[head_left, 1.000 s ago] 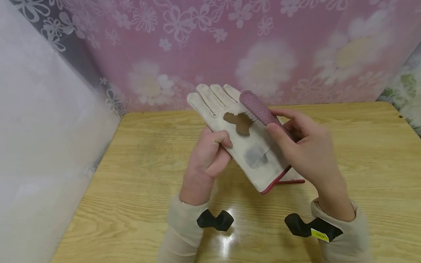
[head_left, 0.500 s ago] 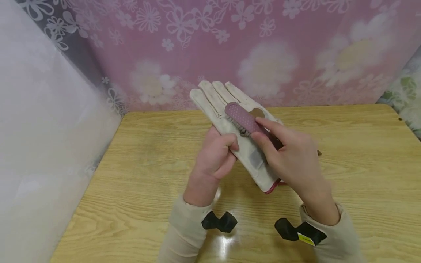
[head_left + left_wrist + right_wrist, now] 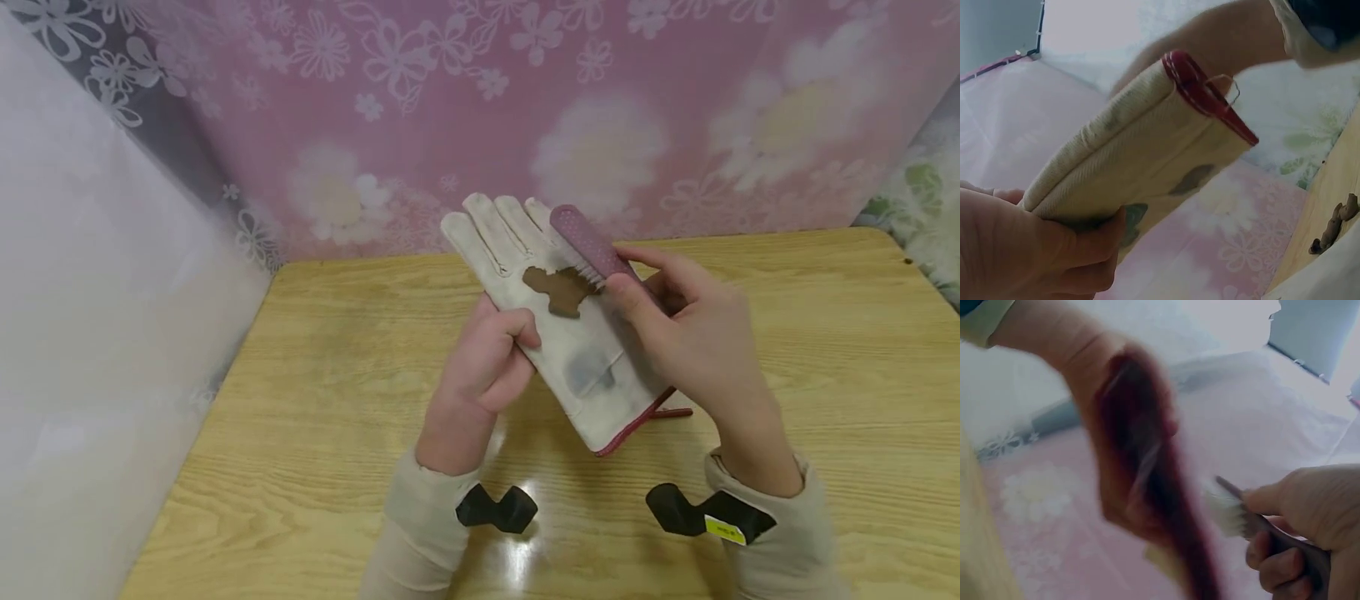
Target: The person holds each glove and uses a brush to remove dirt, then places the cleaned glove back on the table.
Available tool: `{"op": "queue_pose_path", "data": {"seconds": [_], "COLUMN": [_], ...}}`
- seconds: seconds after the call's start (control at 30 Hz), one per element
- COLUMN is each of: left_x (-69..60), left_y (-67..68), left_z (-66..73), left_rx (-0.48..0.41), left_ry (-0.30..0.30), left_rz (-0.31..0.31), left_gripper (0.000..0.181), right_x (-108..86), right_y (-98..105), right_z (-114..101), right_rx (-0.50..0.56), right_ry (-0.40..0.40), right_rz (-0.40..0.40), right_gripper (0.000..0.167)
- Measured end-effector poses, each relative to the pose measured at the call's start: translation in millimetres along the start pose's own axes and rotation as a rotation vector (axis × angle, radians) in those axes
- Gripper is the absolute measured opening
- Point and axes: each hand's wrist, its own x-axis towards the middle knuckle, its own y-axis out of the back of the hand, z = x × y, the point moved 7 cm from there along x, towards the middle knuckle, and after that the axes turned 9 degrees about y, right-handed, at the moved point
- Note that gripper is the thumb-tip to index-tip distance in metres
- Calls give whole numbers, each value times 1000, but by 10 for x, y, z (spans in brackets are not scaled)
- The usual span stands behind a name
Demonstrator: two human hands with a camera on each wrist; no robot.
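My left hand (image 3: 487, 358) grips a white work glove (image 3: 577, 417) by its side edge, thumb curled over the front. The glove is raised and tilted, with its fingers up to the left and its red-trimmed cuff at lower right. A brown patch (image 3: 561, 292) and a grey smudge (image 3: 588, 372) mark its face. In my right hand (image 3: 697, 342) is a pinkish-purple scrub brush (image 3: 585, 237), pinched near its middle. Its pale bristles (image 3: 1225, 512) face the glove by the brown patch; contact cannot be made out. The left wrist view shows the glove's red cuff (image 3: 1200, 90) from behind.
The wooden table (image 3: 322, 433) lies below both hands. A red-edged strip (image 3: 673, 413) shows behind the glove's cuff. A lumpy brown thing (image 3: 1335, 224) lies on the table in the left wrist view. A pink flowered sheet (image 3: 450, 150) hangs behind.
The brush went left and down across the brown patch, then back to the glove's right edge, uncovering the patch again. The left hand keeps its grip on the glove, which has shifted slightly.
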Motion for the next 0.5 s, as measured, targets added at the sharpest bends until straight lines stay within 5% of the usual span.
{"op": "queue_pose_path", "data": {"seconds": [0.1,0.23,0.4,0.5], "left_x": [3,12,2,-10], "left_y": [24,33,4,-26], "left_z": [51,88,79,45], "left_rx": [-38,-52,3,63], "left_ry": [-33,-76,-119,-120], "left_rz": [-8,-9,18,37], "left_gripper": [103,105,106,104], "right_x": [-34,-72,-51,-29], "right_y": [14,-100,-208,-235], "right_z": [-131,-234,-187,-82], "right_rx": [-7,-142,-237,-198], "right_ry": [39,83,107,87], "right_rz": [-97,-193,-65,6], "right_gripper": [35,34,36,35]}}
